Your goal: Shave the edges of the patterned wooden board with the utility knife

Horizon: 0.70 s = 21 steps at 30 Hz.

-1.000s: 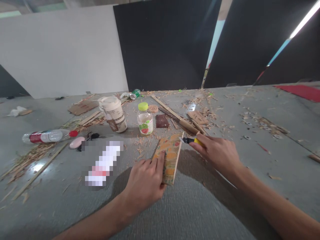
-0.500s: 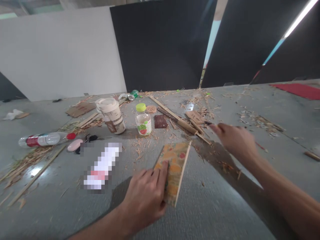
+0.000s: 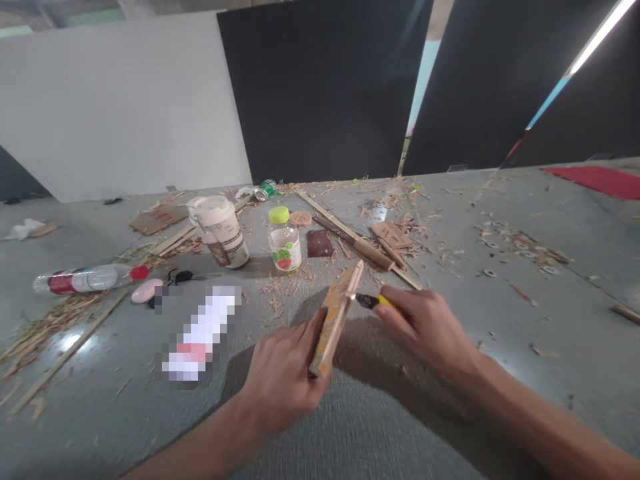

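My left hand [image 3: 287, 370] grips a flat wooden board [image 3: 336, 323] with an orange printed face, tilted so its pale edge faces right. A yellow and black utility knife [image 3: 369, 301] is in my right hand [image 3: 425, 327], its fingers closed round the handle. The tip of the knife meets the board's edge near the upper end. Just beyond the board stand a small clear jar with a lime-green lid [image 3: 285, 247] and a lidded paper cup [image 3: 220, 233].
Wood shavings and thin sticks [image 3: 360, 243] litter the grey surface. A plastic bottle with a red cap [image 3: 90, 279] lies at left, near a pixelated object [image 3: 203, 333]. A green can [image 3: 265, 190] lies by the dark panels. Small metal washers [image 3: 525, 250] are scattered at right.
My right hand has come left and down, bringing the knife to the board's edge. The board has turned in my left hand, so its edge shows more and its printed face less.
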### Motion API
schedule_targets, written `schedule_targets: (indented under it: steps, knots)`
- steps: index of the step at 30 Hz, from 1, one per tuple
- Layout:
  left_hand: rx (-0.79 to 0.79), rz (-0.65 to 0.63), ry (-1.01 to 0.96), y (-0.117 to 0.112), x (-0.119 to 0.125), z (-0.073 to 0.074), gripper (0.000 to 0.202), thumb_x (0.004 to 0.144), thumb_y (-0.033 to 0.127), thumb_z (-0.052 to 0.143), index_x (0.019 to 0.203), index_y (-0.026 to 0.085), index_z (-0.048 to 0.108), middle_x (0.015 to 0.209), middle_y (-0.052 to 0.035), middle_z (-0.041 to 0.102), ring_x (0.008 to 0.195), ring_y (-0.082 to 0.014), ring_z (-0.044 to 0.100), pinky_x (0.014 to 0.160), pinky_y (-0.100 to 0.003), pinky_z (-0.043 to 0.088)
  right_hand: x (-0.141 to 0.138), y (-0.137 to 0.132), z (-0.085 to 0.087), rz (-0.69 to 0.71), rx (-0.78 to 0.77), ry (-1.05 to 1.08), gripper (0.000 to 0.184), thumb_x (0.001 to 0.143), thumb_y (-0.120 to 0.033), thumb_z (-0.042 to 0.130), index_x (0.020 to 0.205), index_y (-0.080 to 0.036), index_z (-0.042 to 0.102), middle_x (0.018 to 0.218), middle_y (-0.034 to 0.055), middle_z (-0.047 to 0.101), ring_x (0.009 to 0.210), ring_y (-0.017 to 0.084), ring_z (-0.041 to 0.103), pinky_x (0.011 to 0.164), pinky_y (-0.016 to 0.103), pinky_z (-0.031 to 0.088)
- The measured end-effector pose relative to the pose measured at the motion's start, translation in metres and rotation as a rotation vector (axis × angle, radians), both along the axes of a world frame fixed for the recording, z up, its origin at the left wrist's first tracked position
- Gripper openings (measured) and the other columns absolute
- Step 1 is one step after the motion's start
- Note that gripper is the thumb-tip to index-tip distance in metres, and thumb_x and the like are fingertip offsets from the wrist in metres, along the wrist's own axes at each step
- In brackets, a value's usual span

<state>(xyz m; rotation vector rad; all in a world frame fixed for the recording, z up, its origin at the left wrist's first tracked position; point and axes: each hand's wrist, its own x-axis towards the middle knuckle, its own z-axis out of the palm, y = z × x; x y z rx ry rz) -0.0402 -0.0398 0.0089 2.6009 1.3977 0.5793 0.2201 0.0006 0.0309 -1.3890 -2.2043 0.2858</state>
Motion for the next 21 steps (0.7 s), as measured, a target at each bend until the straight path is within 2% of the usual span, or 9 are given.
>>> schedule_targets:
  steps: [5,10,14,18,21]
  knots:
    - [0.023,0.016,-0.042,0.003,-0.001,0.000,0.054,0.098,0.030,0.041,0.150,0.016,0.041,0.102,-0.0074,0.074,0.081,-0.0221,0.072,0.070,-0.036,0.057,-0.013,-0.014,0.000,0.178,-0.008,-0.008,0.051,0.103,-0.062,0.037,0.074,-0.022,0.047,0.061,-0.0028,0.049,0.052,0.011,0.043,0.055,0.028,0.025]
    - [0.032,0.036,-0.010,0.002,0.001,0.001,0.055,0.100,0.034,0.039,0.151,0.015,0.041,0.095,-0.0082,0.074,0.076,-0.0232,0.071,0.067,-0.036,0.057,-0.021,-0.020,0.002,0.243,-0.003,-0.004,0.051,0.104,-0.062,0.035,0.076,-0.021,0.048,0.063,-0.0022,0.052,0.053,0.012,0.046,0.055,0.029,0.025]
    - [0.005,0.038,-0.009,0.001,0.002,0.004,0.054,0.100,0.034,0.038,0.151,0.014,0.042,0.099,-0.0089,0.074,0.080,-0.0236,0.071,0.072,-0.037,0.057,-0.022,-0.020,0.001,0.234,0.053,-0.027,0.052,0.105,-0.061,0.034,0.076,-0.021,0.049,0.062,-0.0026,0.052,0.051,0.011,0.045,0.053,0.028,0.024]
    - [0.000,0.021,-0.018,-0.001,0.001,0.002,0.056,0.098,0.029,0.039,0.152,0.013,0.038,0.108,-0.0087,0.074,0.088,-0.0242,0.072,0.074,-0.039,0.058,-0.014,-0.013,-0.002,0.202,0.240,-0.112,0.055,0.104,-0.063,0.034,0.074,-0.020,0.052,0.061,-0.0013,0.054,0.051,0.012,0.048,0.053,0.029,0.023]
    - [0.075,-0.026,-0.027,-0.002,0.000,-0.002,0.059,0.095,0.027,0.041,0.152,0.012,0.036,0.109,-0.0081,0.074,0.087,-0.0256,0.072,0.070,-0.042,0.059,0.000,-0.001,-0.005,0.074,0.285,-0.149,0.058,0.104,-0.065,0.032,0.072,-0.020,0.052,0.059,-0.0013,0.055,0.048,0.011,0.044,0.052,0.029,0.020]
